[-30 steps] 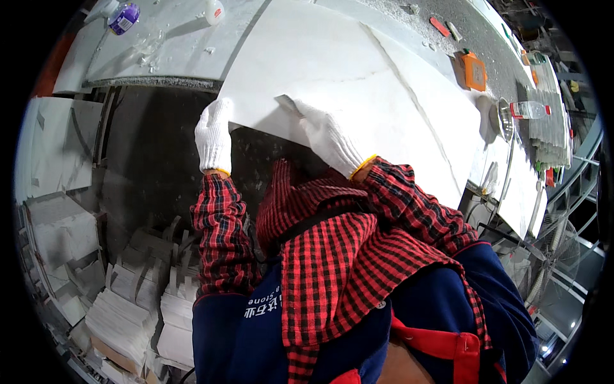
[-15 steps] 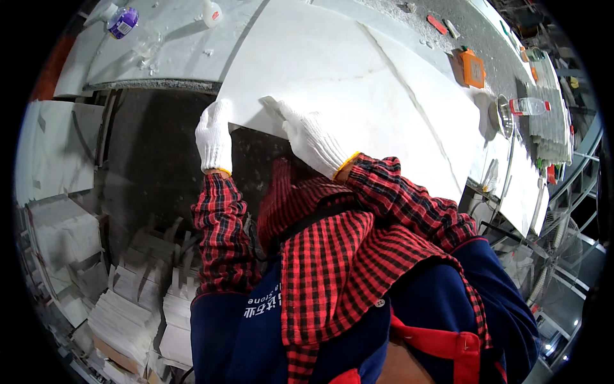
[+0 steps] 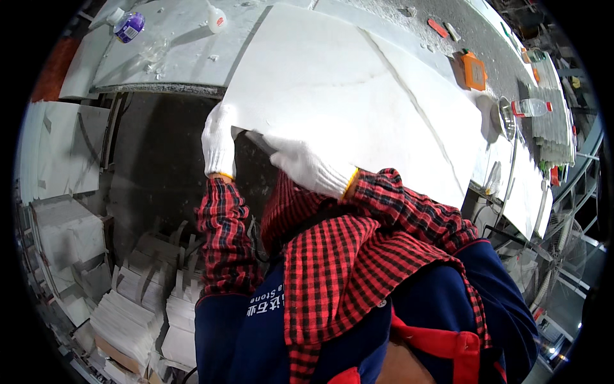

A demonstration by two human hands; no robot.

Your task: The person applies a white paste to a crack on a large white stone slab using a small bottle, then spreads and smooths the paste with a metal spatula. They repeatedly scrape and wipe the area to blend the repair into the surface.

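A large white marble slab with a grey vein lies in front of me on the bench. My left hand, in a white knitted glove, is closed round the slab's near left corner. My right hand, gloved the same way, is at the slab's near edge, a little right of that corner. A thin flat grey piece sticks out from its closed fingers, against the edge. I cannot tell its kind.
Behind the slab's left side stand a purple-labelled bottle and a white squeeze bottle. To the right are an orange container, a metal bowl and a clear bottle. Stacked white tiles are at lower left.
My right hand has moved down and slightly left, taking the grey piece from above the slab's face to its near edge. My left hand stays at the corner. The view shifted slightly.
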